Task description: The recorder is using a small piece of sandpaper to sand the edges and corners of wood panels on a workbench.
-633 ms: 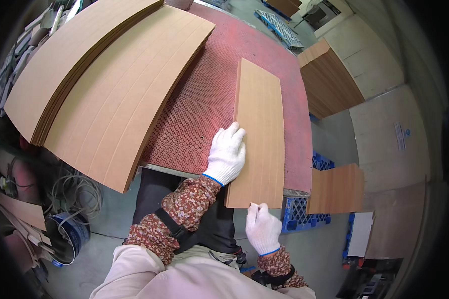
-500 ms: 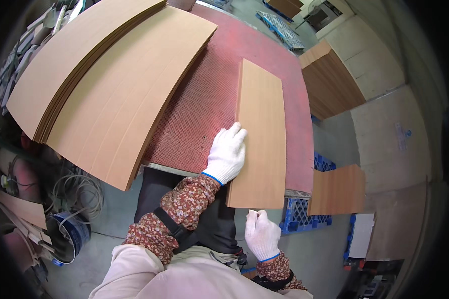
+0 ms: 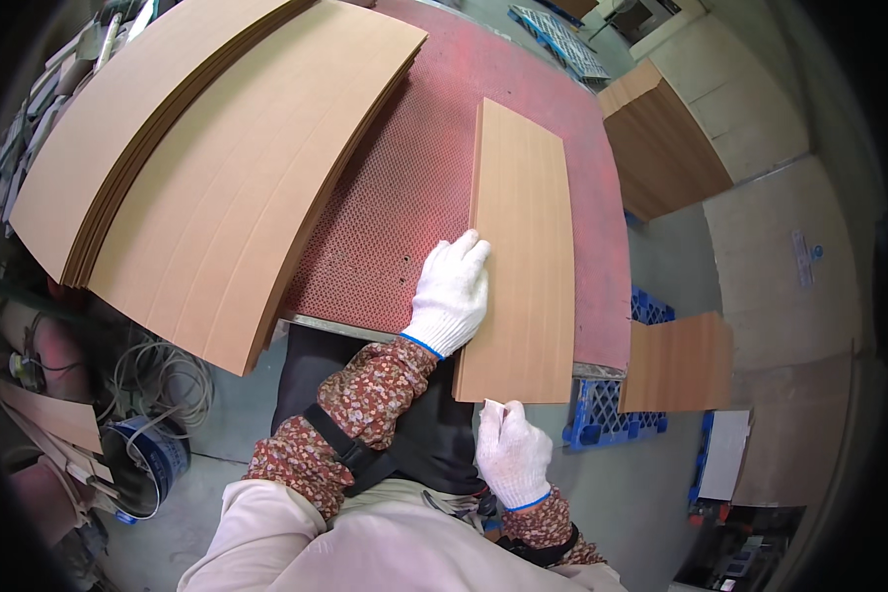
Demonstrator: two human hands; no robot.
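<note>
Apparently your left hand lies along the left edge of the narrow board, right of the frame's centre, perhaps bracing it where it overhangs the red desk; any grip is unclear. Your right hand, pinched narrow, sits at its lower end, contents unclear.

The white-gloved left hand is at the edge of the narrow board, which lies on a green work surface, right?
Not green: the head view shows a red work surface under the narrow board. The left hand is as you say.
</note>
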